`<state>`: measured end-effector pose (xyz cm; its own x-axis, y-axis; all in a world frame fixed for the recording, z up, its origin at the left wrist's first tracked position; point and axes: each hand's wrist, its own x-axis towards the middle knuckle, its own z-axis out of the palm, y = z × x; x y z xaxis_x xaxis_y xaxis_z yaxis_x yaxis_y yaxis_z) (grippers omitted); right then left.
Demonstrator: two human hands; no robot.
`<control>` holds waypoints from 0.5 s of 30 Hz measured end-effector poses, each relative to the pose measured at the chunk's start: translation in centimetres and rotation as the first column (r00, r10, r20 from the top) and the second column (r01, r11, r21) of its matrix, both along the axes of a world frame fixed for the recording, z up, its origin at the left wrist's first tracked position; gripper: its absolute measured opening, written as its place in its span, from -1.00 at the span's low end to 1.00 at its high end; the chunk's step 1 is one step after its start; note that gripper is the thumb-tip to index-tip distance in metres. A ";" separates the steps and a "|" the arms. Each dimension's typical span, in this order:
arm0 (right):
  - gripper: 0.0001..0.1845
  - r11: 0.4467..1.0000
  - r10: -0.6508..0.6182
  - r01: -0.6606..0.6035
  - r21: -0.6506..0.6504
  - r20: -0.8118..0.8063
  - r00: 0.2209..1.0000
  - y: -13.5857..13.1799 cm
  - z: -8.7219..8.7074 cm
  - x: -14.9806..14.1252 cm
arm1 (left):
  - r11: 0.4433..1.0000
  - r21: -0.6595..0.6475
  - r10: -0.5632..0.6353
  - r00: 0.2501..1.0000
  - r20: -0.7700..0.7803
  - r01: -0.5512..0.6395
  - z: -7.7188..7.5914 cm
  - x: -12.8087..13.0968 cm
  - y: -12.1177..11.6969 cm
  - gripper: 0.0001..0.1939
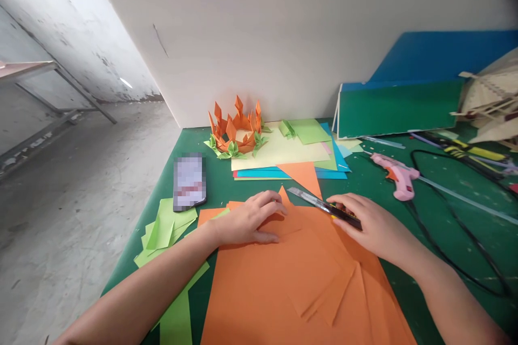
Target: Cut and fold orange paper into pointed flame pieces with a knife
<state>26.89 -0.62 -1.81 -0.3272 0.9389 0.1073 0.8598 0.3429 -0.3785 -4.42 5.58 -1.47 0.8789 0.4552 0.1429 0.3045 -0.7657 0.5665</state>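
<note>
My left hand (257, 218) rests on a large sheet of orange paper (259, 291), its fingers bent and apart with nothing held in them. Near the right side of the sheet, my right hand (372, 223) grips a black utility knife (343, 215), whose blade is out and points up and left. An orange paper triangle (304, 175) lies just beyond the blade. Smaller orange pieces (332, 294) lie on the sheet's lower right part. Behind my hands stands an orange folded-paper crown (238, 143) with green leaf shapes around its base.
A phone (189, 180) lies at the left, above green paper scraps (164, 234). Stacked coloured sheets (279, 153) sit by the back wall. To the right are a pink glue gun (399, 175) with its black cable, pliers (477, 153) and a green board (400, 110).
</note>
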 end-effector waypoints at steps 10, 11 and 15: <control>-0.57 0.995 0.095 -0.093 0.037 -0.031 0.995 -0.1 0.3 0.1 | 0.994 0.106 -0.025 0.999 -0.041 0.029 0.0 0.0 -0.2 -0.61; -0.56 0.993 0.116 -0.115 0.036 -0.026 0.993 0.0 0.1 0.1 | 0.992 0.119 -0.031 0.999 -0.030 0.034 -0.1 0.1 -0.2 -0.63; -0.51 0.986 0.165 -0.165 0.005 -0.020 0.986 0.0 -0.5 -0.1 | 0.990 0.136 -0.038 0.999 -0.008 0.039 -0.3 0.1 -0.1 -0.69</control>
<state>26.80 -0.58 -2.36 -0.4750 0.8720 0.1182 0.7837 0.4803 -0.3939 -4.32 5.52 -1.75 0.8962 0.3979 0.1964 0.2765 -0.8469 0.4542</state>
